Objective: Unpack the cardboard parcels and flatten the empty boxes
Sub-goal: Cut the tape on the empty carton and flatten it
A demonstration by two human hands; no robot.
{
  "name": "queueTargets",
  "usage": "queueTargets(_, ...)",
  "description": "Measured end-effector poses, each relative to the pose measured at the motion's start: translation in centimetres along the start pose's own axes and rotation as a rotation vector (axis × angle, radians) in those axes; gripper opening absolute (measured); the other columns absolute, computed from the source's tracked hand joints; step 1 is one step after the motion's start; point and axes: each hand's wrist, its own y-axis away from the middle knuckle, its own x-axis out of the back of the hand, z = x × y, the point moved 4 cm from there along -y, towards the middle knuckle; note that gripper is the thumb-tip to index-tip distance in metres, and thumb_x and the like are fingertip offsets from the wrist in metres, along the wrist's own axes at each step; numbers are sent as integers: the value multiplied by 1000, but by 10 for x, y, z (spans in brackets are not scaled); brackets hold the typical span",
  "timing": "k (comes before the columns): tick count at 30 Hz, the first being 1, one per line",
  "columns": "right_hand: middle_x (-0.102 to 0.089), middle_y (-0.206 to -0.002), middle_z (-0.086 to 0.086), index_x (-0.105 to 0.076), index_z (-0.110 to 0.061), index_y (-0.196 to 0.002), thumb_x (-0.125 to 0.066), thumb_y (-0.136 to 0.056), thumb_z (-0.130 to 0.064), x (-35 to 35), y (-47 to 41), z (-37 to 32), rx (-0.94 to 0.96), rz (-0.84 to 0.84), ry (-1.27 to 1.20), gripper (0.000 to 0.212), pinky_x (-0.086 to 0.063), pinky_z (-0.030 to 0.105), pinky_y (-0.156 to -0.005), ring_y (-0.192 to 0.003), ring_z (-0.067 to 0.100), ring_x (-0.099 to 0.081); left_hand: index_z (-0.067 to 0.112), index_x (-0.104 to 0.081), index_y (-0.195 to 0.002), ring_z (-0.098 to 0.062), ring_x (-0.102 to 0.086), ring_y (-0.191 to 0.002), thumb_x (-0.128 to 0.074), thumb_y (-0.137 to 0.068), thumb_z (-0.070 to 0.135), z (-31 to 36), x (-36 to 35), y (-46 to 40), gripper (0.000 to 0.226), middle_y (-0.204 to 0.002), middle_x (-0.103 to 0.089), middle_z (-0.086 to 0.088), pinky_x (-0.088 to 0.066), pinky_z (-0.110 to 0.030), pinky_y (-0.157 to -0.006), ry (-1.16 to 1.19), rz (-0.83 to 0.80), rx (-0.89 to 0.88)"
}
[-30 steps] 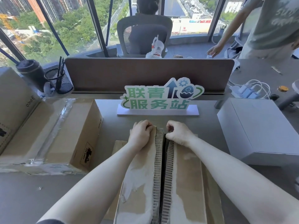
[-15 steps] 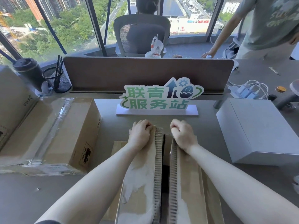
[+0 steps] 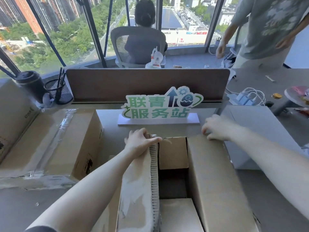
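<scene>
Open cardboard box [image 3: 173,153] sits at 6 o'clock on the grey worktop [image 3: 110,131], right under the person. Both long top flaps are apart, dark gap between them; a short inner flap shows at the far end, another at the near end.

Left flap [image 3: 138,186] stands tilted up, torn paper on its face, corrugated edge toward the gap. Left hand [image 3: 140,141] is at its far corner, grip pinching that corner, thumb laid along the edge.

Right flap [image 3: 215,178] is folded outward toward 3 o'clock. Right hand [image 3: 217,128] is on its far corner, blurred; fingers curled over the edge, holding the flap as far as I can tell.

Taped cardboard parcel [image 3: 66,141] at 9 o'clock, closed, clear tape down the middle. Another carton [image 3: 15,113] beyond it at the left edge. Grey lidded box [image 3: 260,131] at 3 o'clock, just beside the right flap.

At 12 o'clock: green-and-white sign [image 3: 160,106] on its base, brown divider panel [image 3: 147,84] behind. At 10 o'clock: mesh pen cup [image 3: 60,92] and dark tumbler [image 3: 31,84].

Past the divider, a person seated in a mesh chair [image 3: 133,47] faces the windows. Another person stands at 1 o'clock.
</scene>
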Motion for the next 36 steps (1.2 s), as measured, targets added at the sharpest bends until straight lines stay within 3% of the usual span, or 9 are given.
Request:
queueTargets(6,-46,-146,6,-36,-26,-149,-41,-92,-68,-44,21,-72,-243,15,-404,71,-47,42,-98,-130,31,-47,25,-54,-101,-27,-38,-129,-48,-60,88,10,-11,11,76,-121,-53,-2,-20,-62,-110,-275,-2,77)
queueTargets(11,-20,-159,13,8,-23,-156,-53,-90,-62,-76,16,-113,-405,18,-545,98,-39,49,-108,-142,41,-29,31,-11,-151,-34,16,-149,-65,-65,56,13,-29,40,105,-164,4,-3,-2,-77,-106,-411,-186,155)
queueTargets(16,-36,-150,15,10,-24,-156,-47,-100,-43,-87,13,-110,-407,73,-585,82,-51,48,-94,-125,37,-50,42,-14,-150,-29,1,-150,-61,-56,40,20,-11,42,105,-164,-4,5,-18,-66,-111,-191,-216,167)
queueTargets(21,-49,-143,15,6,-24,-157,-43,-101,-36,-90,13,-101,-392,131,-626,75,-51,46,-91,-117,35,-56,25,-28,-151,-12,-34,-136,-58,-64,15,8,40,41,93,-155,-31,3,-37,-22,-94,682,-166,81)
queueTargets(25,-32,-157,7,12,-35,-154,-51,-94,-55,-87,16,-102,-331,157,-574,90,-54,47,-91,-127,37,-50,33,-33,-147,-10,-51,-67,-41,-88,-10,-25,74,46,74,-86,-57,8,-37,-17,-49,877,-259,165)
queueTargets(27,0,-166,4,18,-39,-152,-58,-80,-72,-83,17,-106,-275,106,-432,110,-49,49,-100,-140,42,-32,33,-32,-148,-15,-51,-60,-52,-86,-5,-50,92,47,76,-76,-52,-4,-43,-23,-53,777,-261,218)
queueTargets(30,34,-158,6,26,-36,-150,-65,-66,-80,-80,17,-116,-203,44,-215,131,-35,53,-111,-146,43,-13,37,-9,-154,-22,-60,-110,-72,-77,22,-91,110,44,101,-133,-54,-6,-50,-36,-91,106,-181,222)
queueTargets(33,39,-156,9,28,-33,-150,-67,-72,-71,-79,15,-126,-161,39,-97,129,-32,56,-110,-145,46,-10,36,2,-155,-28,-17,-148,-70,-80,44,-96,91,49,105,-164,-10,-5,-20,-44,-120,-547,-153,70)
queueTargets(36,35,-158,10,25,-31,-152,-61,-80,-62,-81,21,-130,-125,53,-91,117,-33,54,-110,-145,47,-9,33,-7,-156,-23,-4,-151,-53,-90,36,-64,50,61,81,-165,-3,0,-7,-44,-123,-614,-187,-176)
